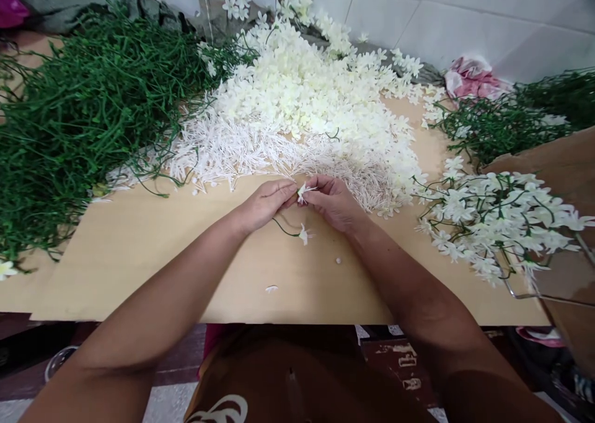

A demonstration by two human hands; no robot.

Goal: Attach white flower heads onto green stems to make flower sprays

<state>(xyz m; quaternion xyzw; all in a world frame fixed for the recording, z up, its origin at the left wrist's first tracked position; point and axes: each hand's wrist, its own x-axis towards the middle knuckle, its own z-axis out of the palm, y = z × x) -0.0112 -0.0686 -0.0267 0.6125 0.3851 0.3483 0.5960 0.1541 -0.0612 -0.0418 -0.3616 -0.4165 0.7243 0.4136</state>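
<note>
Over the middle of the cardboard-covered table (186, 249), my left hand (269, 203) pinches a green artificial flower stem (284, 230). One branch of it curves down and ends in a white blossom (304, 235). Close against the left one, my right hand (335, 201) has its fingertips closed on another small white flower (303, 191) at a stem end. Just beyond my hands lie thin white stamens (260, 147) in a loose heap, with a large mound of cream-white petals (302, 82) behind them.
Green plastic stems (93, 101) are piled high at the left. Assembled white flowers (502, 218) lie at the right by a metal wire frame (525, 296) and a cardboard box (558, 163). More green stems (493, 122) and a pink-white cloth (476, 79) are behind, near the tiled wall.
</note>
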